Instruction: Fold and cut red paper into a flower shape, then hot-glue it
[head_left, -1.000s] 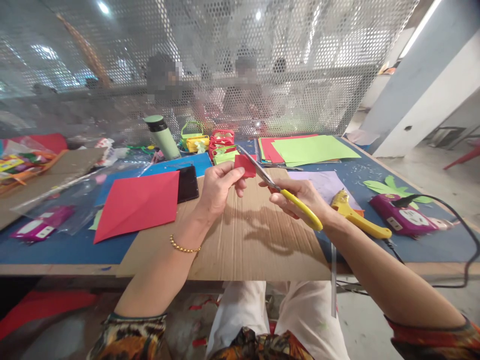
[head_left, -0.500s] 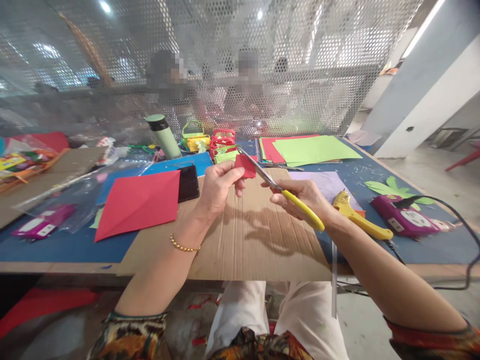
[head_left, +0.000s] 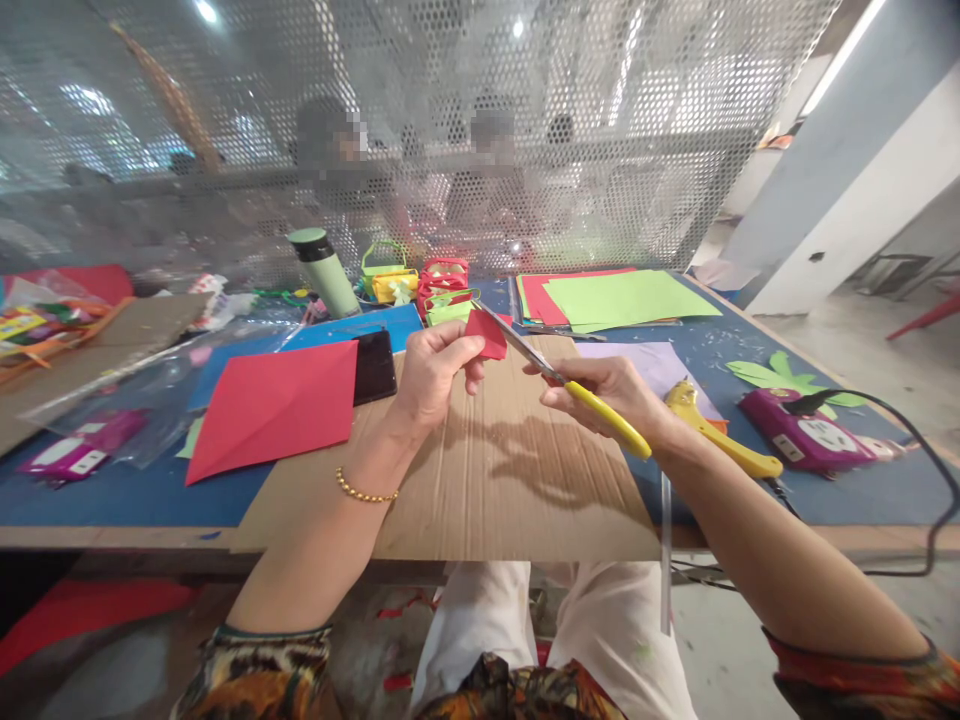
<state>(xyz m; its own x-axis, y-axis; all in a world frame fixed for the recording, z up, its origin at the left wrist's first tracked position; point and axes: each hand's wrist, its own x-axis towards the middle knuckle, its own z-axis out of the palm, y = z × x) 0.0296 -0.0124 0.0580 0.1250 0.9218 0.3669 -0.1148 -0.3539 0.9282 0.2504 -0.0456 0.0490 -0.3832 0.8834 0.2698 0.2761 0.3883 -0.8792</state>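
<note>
A small piece of red paper (head_left: 490, 338) is pinched between the thumb and fingers of my left hand (head_left: 441, 370). My right hand (head_left: 600, 395) grips a pair of scissors (head_left: 606, 414) with yellow handles. Their metal blades point up and left and lie along the right edge of the red piece; I cannot tell whether they bite into it. Both hands are held above a sheet of brown cardboard (head_left: 480, 490), and their shadow falls on it.
To the left lie a large red sheet (head_left: 277, 405) and a black phone (head_left: 374, 365). Behind stand a green flask (head_left: 325, 275) and small paper bags (head_left: 442, 280). On the right are stacked coloured sheets (head_left: 637, 300), a yellow glue gun (head_left: 720, 435) and a corded purple power strip (head_left: 810, 430).
The red piece has tilted and turned slightly in my left fingers beside the blades. Both hands otherwise stay nearly in place.
</note>
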